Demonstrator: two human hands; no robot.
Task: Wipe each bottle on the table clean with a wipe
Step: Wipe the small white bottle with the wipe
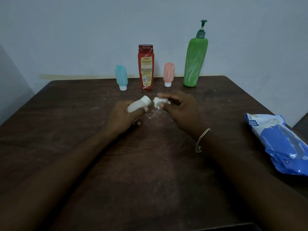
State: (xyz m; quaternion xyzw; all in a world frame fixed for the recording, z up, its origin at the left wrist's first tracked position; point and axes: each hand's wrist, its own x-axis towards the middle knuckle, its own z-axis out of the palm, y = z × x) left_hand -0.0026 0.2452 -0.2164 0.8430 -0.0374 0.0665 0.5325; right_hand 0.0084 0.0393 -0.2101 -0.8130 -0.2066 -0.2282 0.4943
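Seemingly a home: toiletry bottles (pixel 145 67) line the worn wooden table's (pixel 150 172) far edge, bare painted wall (pixel 83 30) just behind.

Dim, even indoor light, cool and bluish on the wall (pixel 83 30). Soft, slightly smeared detail throughout; label print on the red bottle (pixel 145 67) unreadable. Darkest at the bottom, forearms (pixel 58 172) merging into the brown table (pixel 66 105). Wide-angle stretch toward the corners
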